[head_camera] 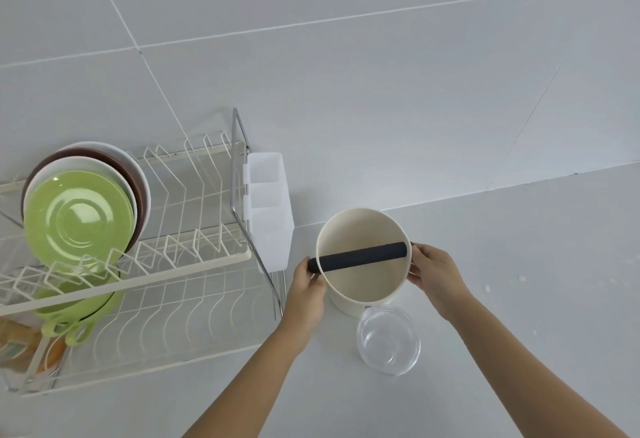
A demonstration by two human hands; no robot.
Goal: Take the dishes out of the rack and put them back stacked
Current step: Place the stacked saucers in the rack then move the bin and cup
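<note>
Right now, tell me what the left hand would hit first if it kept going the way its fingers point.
The left hand already grips the cream container at the black bar, fingers pointing up and right. Pushed on, it would meet the container's wall at once. Past that, depth is unclear.

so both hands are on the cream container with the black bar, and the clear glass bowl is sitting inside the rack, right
Not quite. The head view shows the clear glass bowl on the counter beside the cream container, not in the rack. The left hand and right hand do hold the container.

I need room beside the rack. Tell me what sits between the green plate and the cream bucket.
In the head view, empty rack slots and the white cutlery holder lie between the green plate and the cream bucket.
</note>
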